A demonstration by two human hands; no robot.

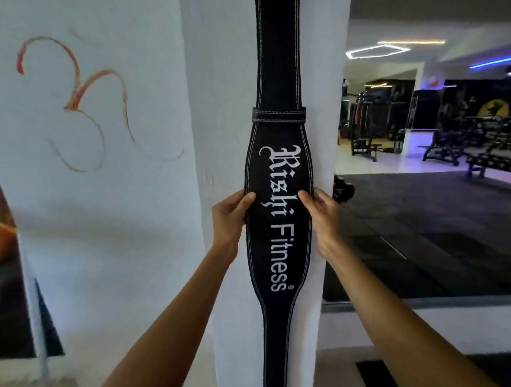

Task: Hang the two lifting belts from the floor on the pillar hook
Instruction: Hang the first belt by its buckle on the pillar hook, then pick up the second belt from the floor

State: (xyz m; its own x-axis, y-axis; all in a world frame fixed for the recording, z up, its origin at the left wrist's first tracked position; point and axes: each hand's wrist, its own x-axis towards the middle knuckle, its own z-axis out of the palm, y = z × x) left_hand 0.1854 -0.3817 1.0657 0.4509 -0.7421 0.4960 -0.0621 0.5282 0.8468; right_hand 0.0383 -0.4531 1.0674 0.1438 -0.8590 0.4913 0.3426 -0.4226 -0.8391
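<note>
1. Now: black lifting belt hangs flat against white pillar; hook out of view.
2. Left hand and right hand pinch its edges, fingers grasping.
3. Risk: sideways tug could unseat it.

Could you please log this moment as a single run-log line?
lifting belt: hanging down white pillar | left hand: gripping left edge | right hand: gripping right edge | hook: out of view | second belt: not visible
</note>
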